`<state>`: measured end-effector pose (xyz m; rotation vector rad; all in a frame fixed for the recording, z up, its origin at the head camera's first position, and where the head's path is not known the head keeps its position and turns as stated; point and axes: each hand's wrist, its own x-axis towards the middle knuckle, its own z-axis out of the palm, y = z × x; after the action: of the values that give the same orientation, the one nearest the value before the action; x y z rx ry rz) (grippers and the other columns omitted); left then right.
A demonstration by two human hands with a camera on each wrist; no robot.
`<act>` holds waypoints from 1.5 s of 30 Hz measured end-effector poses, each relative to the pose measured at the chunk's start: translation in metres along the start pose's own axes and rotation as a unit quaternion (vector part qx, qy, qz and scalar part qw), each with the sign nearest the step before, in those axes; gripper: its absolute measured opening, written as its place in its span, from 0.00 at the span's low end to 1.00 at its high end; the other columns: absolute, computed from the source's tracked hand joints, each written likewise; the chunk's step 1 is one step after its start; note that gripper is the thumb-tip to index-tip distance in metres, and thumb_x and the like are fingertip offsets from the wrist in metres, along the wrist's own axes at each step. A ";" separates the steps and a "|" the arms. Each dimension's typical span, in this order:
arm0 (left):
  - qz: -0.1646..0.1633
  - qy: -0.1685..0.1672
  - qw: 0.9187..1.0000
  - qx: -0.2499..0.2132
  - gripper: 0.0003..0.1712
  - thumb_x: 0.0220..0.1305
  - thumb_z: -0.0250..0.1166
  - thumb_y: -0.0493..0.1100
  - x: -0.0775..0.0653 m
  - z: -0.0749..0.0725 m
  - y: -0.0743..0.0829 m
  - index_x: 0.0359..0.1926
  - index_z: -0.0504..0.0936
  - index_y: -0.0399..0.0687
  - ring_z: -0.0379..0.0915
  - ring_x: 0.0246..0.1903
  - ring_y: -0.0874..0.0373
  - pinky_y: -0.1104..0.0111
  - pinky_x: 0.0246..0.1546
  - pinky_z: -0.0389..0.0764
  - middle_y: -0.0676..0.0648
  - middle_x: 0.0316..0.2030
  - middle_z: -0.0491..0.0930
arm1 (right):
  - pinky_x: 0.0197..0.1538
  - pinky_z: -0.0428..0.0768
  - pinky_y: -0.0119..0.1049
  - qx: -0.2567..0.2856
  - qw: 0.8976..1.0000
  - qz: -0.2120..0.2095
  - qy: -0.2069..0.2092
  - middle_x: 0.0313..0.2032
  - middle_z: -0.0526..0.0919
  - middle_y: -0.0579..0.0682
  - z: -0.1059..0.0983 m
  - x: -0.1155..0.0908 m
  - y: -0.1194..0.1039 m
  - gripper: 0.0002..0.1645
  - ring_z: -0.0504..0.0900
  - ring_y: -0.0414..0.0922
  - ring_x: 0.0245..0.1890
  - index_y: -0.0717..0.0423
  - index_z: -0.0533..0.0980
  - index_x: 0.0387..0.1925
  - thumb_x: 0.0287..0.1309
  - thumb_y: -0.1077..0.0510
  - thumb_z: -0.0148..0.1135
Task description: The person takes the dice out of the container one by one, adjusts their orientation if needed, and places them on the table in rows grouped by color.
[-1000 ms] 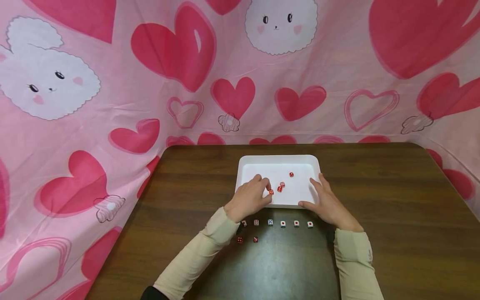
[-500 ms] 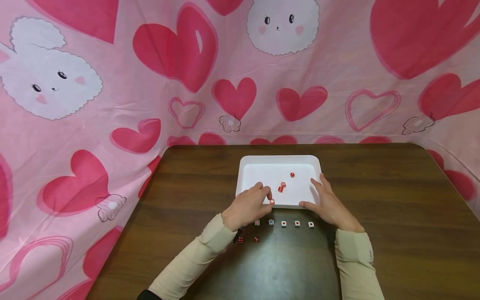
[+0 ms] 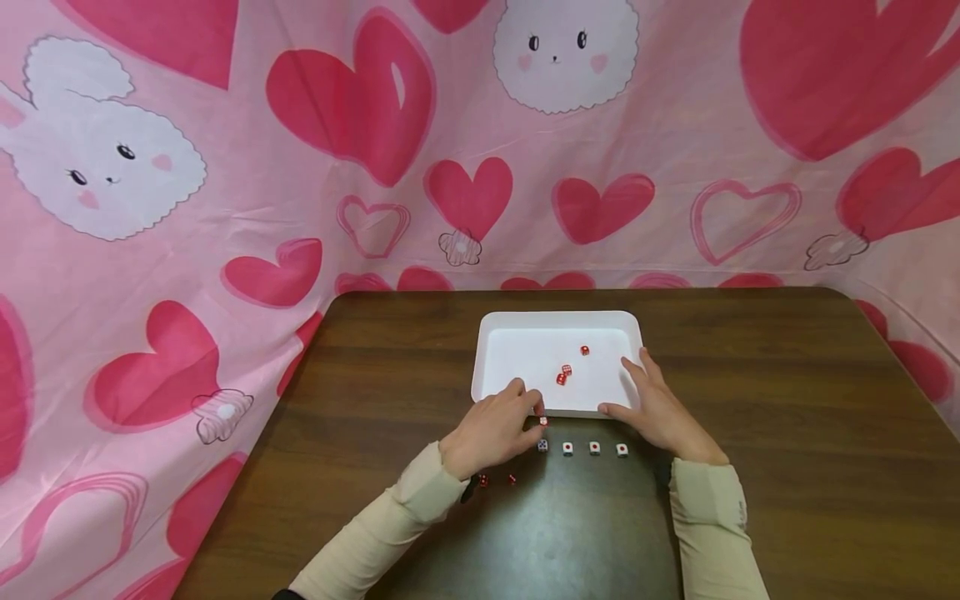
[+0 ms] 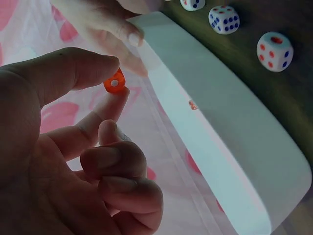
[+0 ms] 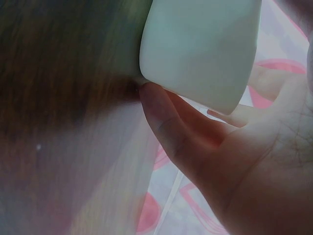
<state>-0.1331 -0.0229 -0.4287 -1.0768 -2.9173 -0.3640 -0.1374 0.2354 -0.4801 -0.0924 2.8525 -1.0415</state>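
My left hand (image 3: 491, 429) pinches a small red die (image 4: 114, 82) between thumb and index fingertip, its other fingers curled in. In the head view the die is just in front of the white tray's (image 3: 555, 318) near wall, above the row of white dice (image 3: 567, 448). My right hand (image 3: 660, 417) holds the tray at its near right corner, thumb against the front wall and fingers over the right rim. Inside the tray lie three red dice (image 3: 585, 350), two of them close together.
Two red dice (image 3: 512, 479) lie on the dark wooden table (image 3: 810, 400) nearer me, beside my left wrist. My left hand covers the left part of the white row. A pink heart-patterned cloth (image 3: 600, 125) hangs behind the table and along its sides.
My left hand has carried the red die from inside the tray towards me, over the front rim. The right hand and the tray have stayed in place.
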 end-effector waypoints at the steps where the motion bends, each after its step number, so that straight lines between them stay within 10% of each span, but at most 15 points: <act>1: 0.001 0.000 1.000 0.000 0.08 0.56 0.59 0.52 -0.001 0.001 0.000 0.33 0.74 0.55 0.60 0.17 0.65 0.76 0.16 0.61 0.55 0.27 0.65 | 0.58 0.52 0.63 -0.002 1.000 -0.002 0.002 0.69 0.30 0.60 0.000 0.000 0.000 0.59 0.42 0.64 0.66 0.58 0.45 0.68 0.43 0.34 0.62; 45: 0.010 -0.054 0.998 0.003 0.05 0.54 0.61 0.47 -0.027 0.048 0.002 0.30 0.74 0.56 0.60 0.18 0.66 0.75 0.15 0.60 0.55 0.26 0.66 | 0.58 0.52 0.64 -0.009 1.000 -0.008 0.004 0.68 0.30 0.61 0.002 -0.003 -0.003 0.59 0.42 0.64 0.66 0.59 0.45 0.68 0.45 0.35 0.61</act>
<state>-0.1079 -0.0277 -0.4773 -1.1585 -2.9961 -0.3045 -0.1338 0.2326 -0.4792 -0.1121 2.8731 -1.0199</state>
